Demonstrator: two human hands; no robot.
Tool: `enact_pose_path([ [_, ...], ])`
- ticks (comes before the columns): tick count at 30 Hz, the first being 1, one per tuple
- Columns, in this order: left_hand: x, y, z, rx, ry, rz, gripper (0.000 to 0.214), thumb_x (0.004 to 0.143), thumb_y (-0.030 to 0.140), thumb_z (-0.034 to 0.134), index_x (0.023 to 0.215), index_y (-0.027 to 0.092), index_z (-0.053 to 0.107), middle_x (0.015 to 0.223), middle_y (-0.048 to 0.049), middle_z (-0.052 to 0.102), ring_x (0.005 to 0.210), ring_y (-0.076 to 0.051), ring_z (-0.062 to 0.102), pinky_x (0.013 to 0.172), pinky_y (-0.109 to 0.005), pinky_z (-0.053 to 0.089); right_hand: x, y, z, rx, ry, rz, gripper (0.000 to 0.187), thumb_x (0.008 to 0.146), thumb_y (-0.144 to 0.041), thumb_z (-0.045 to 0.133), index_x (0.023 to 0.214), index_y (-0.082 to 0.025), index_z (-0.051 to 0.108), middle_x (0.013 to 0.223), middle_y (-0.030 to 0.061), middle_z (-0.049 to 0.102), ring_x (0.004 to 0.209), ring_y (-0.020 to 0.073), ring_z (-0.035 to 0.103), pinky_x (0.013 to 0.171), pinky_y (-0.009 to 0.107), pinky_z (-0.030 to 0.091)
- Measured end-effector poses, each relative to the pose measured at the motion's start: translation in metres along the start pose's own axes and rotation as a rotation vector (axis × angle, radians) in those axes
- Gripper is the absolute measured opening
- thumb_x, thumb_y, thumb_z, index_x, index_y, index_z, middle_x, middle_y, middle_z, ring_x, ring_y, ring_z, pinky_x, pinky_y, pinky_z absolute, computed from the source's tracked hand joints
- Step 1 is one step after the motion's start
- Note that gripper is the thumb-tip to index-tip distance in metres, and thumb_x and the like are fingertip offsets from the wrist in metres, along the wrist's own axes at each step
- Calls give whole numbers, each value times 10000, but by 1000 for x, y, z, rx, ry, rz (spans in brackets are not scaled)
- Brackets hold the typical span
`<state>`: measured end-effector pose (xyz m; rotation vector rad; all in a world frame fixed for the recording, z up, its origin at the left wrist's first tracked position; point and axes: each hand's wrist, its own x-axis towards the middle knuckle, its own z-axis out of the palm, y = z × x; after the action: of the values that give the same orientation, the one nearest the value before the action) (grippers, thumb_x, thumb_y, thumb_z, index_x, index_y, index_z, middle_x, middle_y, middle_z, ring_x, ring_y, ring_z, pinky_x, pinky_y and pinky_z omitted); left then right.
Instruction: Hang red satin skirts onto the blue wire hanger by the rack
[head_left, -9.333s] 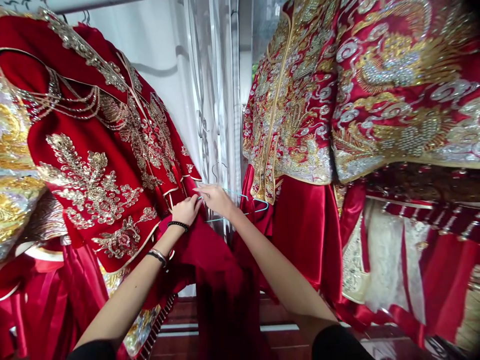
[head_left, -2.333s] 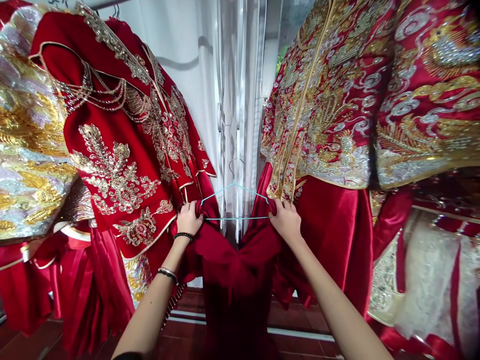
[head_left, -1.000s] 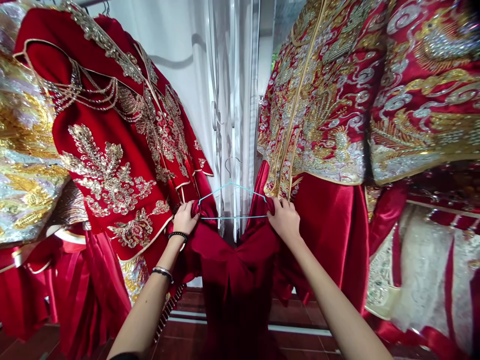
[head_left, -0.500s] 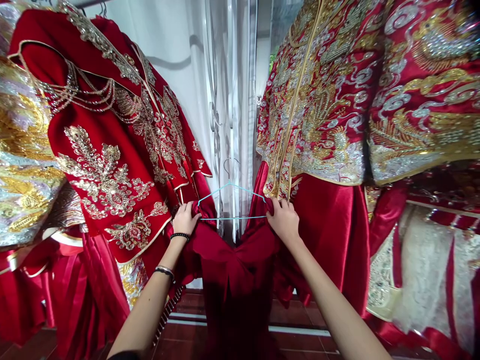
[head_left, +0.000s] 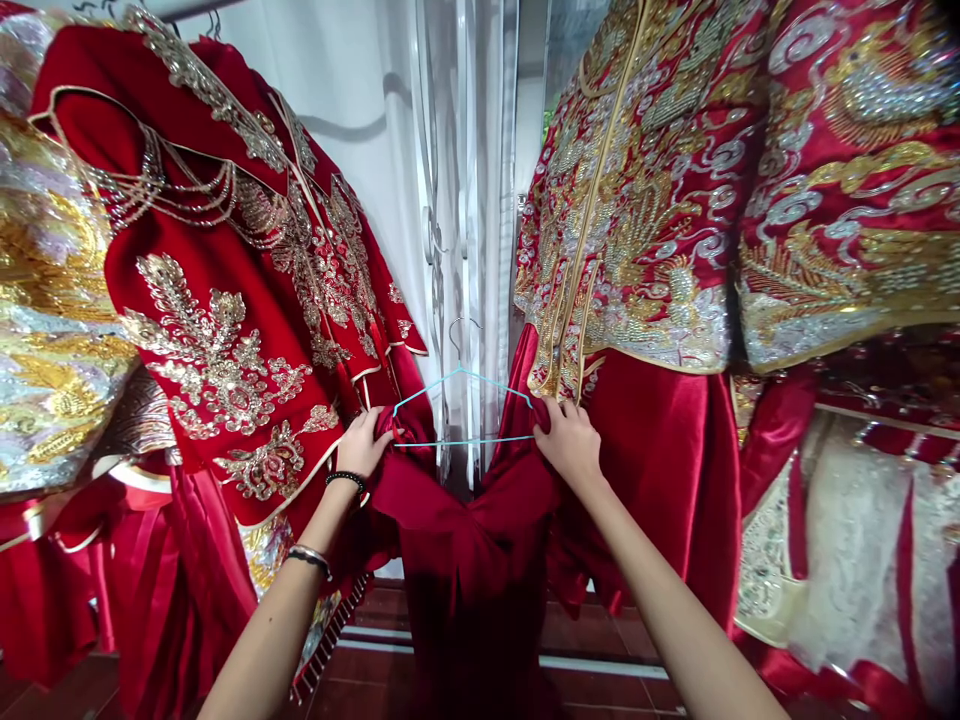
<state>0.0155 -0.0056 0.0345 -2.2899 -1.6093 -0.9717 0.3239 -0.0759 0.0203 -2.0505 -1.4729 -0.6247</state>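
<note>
A dark red dress (head_left: 472, 550) with a gathered front hangs before me on a thin light-blue hanger (head_left: 461, 440). My left hand (head_left: 364, 443) is closed on the dress's left shoulder part, near that end of the hanger, with the thumb on top. On the other side, my right hand (head_left: 568, 436) grips the dress's right shoulder part, its fingertips curled out of sight. The hanger's hook stands upright and free, hung on nothing that I can see. The dress's lower part falls into shadow.
On the left hangs a red jacket (head_left: 225, 330) with silver beading; on the right, a gold-embroidered red jacket (head_left: 637, 200) over a satin skirt (head_left: 667, 470). A white curtain (head_left: 330, 80) and pale metal poles (head_left: 466, 200) stand behind. Dark red tiles (head_left: 592, 690) cover the floor.
My left hand has shifted slightly left, drawing that side of the dress outward. My right hand is almost where it was.
</note>
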Motion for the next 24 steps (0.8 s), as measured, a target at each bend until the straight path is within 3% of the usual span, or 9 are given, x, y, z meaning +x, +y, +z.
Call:
enact_pose_path([
  [9,6,3,-25,-112,-231,-21,355,683,171,476,1035,216,477,935,-42,620,855,-196,589,768,-280,435,5,4,-16,39,-139,-12,441,762,-283,456,1199,-225,461,1060,89,583,956,247,530,680,310,450],
  [17,15,-23,-35,-410,-384,35,417,597,139,438,1006,171,510,904,-20,637,855,-174,594,817,-293,436,19,22,-37,97,-283,-51,475,750,-308,458,1222,-253,473,934,81,665,847,255,611,717,331,437],
  [20,19,-33,-34,-458,-358,18,370,611,161,433,967,153,537,906,-35,643,860,-181,593,819,-305,440,25,30,-42,105,-304,-57,460,747,-308,446,1197,-236,509,896,99,677,856,276,613,731,348,433],
  [24,20,-32,-34,-334,-214,-128,302,671,192,432,940,158,564,863,-41,655,827,-185,600,814,-306,440,28,37,-40,149,-282,-19,446,744,-270,418,1162,-173,540,896,125,677,872,279,610,754,345,426],
])
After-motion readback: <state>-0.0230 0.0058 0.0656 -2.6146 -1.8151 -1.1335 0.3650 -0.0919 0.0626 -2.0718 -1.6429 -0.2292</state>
